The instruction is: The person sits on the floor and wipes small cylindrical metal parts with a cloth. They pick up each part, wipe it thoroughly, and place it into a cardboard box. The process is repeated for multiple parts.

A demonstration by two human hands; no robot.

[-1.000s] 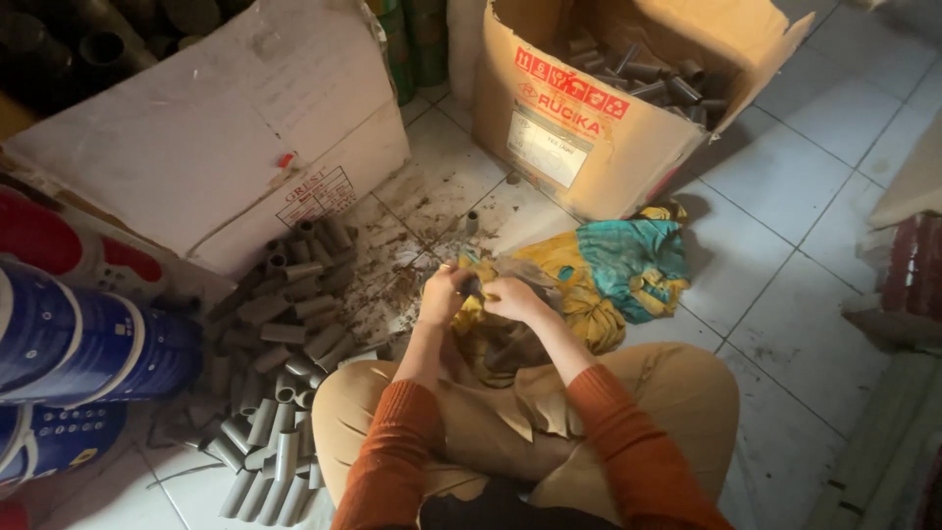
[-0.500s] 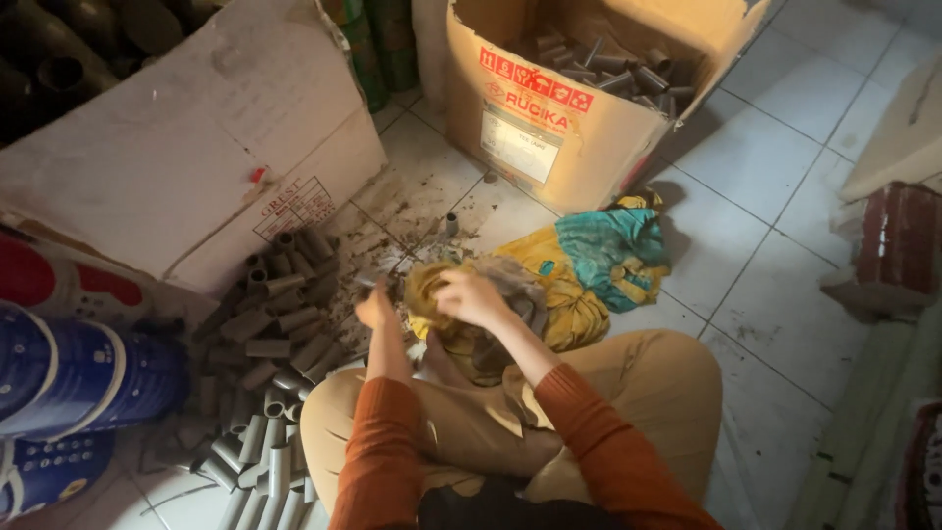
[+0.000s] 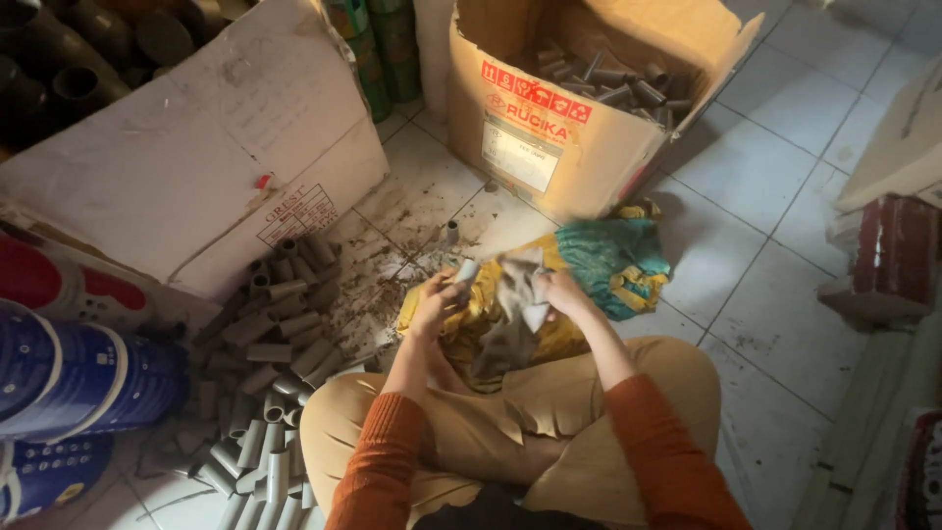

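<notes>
I sit cross-legged on a tiled floor. My left hand (image 3: pixel 435 302) grips a short grey pipe piece (image 3: pixel 466 272) that sticks up from my fingers. My right hand (image 3: pixel 559 292) clutches a dirty grey rag (image 3: pixel 512 294), bunched against that pipe piece. Under both hands a yellow cloth (image 3: pixel 471 319) lies over my lap and the floor, with a teal cloth (image 3: pixel 613 255) beside it on the right.
A heap of several grey pipe pieces (image 3: pixel 265 363) lies at my left. An open cardboard box (image 3: pixel 564 128) holding more pieces stands ahead. A flat white carton (image 3: pixel 196 167) and blue drums (image 3: pixel 78 378) are at far left. Red bricks (image 3: pixel 898 260) sit at right.
My hands have come back together over the yellow cloth; the left one, which was out toward the pipe heap, now holds a pipe piece against the rag.
</notes>
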